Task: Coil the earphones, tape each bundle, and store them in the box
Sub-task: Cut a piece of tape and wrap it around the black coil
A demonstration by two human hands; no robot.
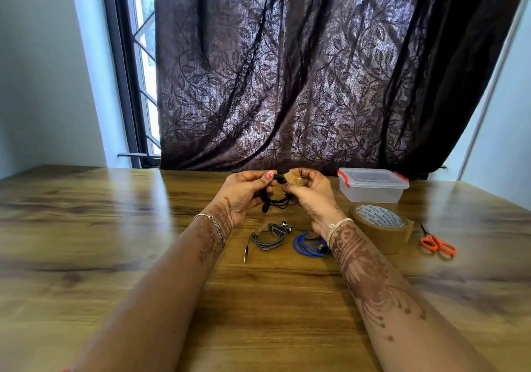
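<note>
The left hand (245, 192) is hovering above the desk (86, 228) near its far edge, its thumb and fingers pinching a black earphone bundle (277, 196), whose loops and one earbud are hanging down between the two hands. Below it, nearer the middle of the desk, a grey bundle (267, 238) is lying coiled with its plug trailing toward the near edge, and a blue bundle (309, 245) is sitting just beside it. The right hand (309, 196) is pinching a brown tape piece (294, 180) against the top of the black bundle. Right of that hand, a clear box (372, 185) with red clips is standing lidded by the far edge. A tape roll (379, 226) is resting in front of it, and orange scissors (436, 242) are lying further toward the right edge.
</note>
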